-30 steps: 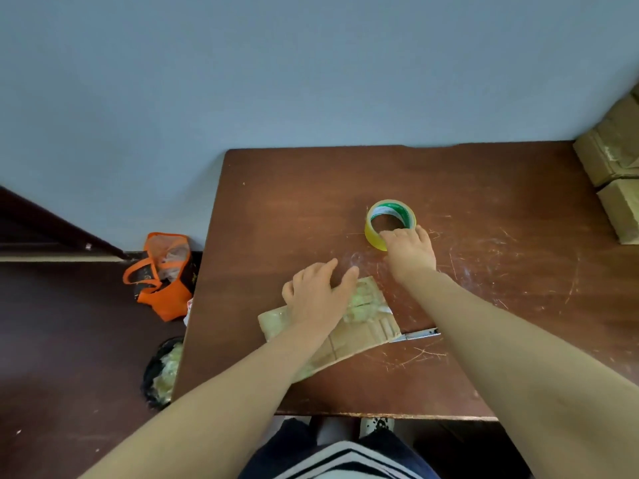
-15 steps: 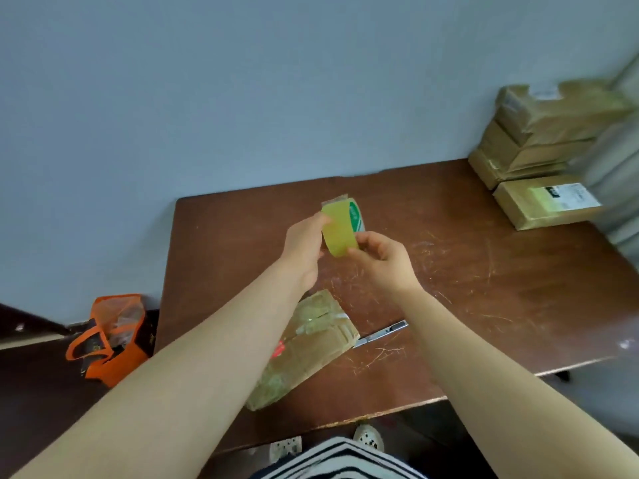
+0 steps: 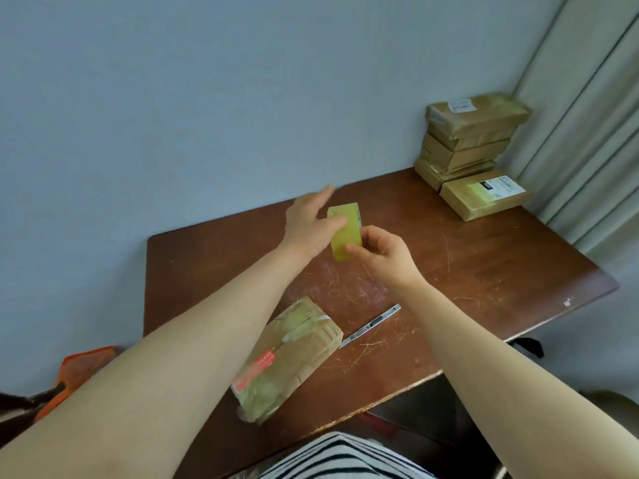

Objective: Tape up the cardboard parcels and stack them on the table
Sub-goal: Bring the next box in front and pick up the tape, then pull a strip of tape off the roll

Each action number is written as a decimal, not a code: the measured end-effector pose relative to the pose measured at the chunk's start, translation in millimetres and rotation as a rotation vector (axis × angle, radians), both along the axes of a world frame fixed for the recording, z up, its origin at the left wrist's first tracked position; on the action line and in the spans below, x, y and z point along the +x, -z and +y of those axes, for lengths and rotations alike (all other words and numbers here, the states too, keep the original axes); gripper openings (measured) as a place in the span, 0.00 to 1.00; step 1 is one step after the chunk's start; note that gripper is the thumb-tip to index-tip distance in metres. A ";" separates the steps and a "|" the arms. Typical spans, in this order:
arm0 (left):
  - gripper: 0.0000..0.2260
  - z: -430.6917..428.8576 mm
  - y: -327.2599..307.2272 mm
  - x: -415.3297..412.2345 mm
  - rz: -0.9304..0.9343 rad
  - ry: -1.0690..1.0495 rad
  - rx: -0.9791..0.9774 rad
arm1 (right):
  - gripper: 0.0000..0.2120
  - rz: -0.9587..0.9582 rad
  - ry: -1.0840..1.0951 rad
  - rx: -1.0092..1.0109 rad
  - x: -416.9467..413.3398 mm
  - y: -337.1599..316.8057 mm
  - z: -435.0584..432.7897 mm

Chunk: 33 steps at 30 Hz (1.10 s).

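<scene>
Both your hands are raised above the middle of the table, meeting on the roll of tape. The yellowish roll is held on edge, clear of the tabletop.

Your left hand holds the roll from the left with the thumb laid across its near face. One finger sticks out straight toward the wall, and the rest are hidden behind the roll. Your right hand pinches the roll's lower right edge, fingers curled in.

An untaped parcel lies flat near the front edge of the table, partly under your left forearm, with a red label on top. A box cutter lies just beside its right corner.

The stack of parcels stands at the far right corner against the wall. A single labelled parcel sits flat in front of it, touching it.

An orange bag is on the floor to the left, and a curtain hangs at the right.
</scene>
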<state>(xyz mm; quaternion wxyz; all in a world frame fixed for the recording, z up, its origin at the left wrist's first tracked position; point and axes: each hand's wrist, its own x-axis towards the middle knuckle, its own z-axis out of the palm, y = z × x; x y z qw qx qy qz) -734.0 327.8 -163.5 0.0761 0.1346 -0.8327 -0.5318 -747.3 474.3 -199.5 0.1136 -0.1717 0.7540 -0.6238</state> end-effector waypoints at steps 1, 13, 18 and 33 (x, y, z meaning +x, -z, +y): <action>0.26 -1.4 -0.2 0.7 0.013 0.043 -0.045 | 0.05 -0.006 -0.026 -0.008 1.8 0.2 -0.2; 0.03 -2.7 33.9 8.5 0.128 -0.087 0.035 | 0.07 -0.203 -0.064 -0.024 10.3 2.1 16.3; 0.03 3.6 58.7 6.2 -0.014 -0.142 -0.017 | 0.13 -0.290 -0.055 0.084 12.9 13.3 30.5; 0.03 33.1 83.0 -26.0 -0.313 -0.496 0.432 | 0.17 -0.275 -0.059 0.395 -37.1 45.1 111.2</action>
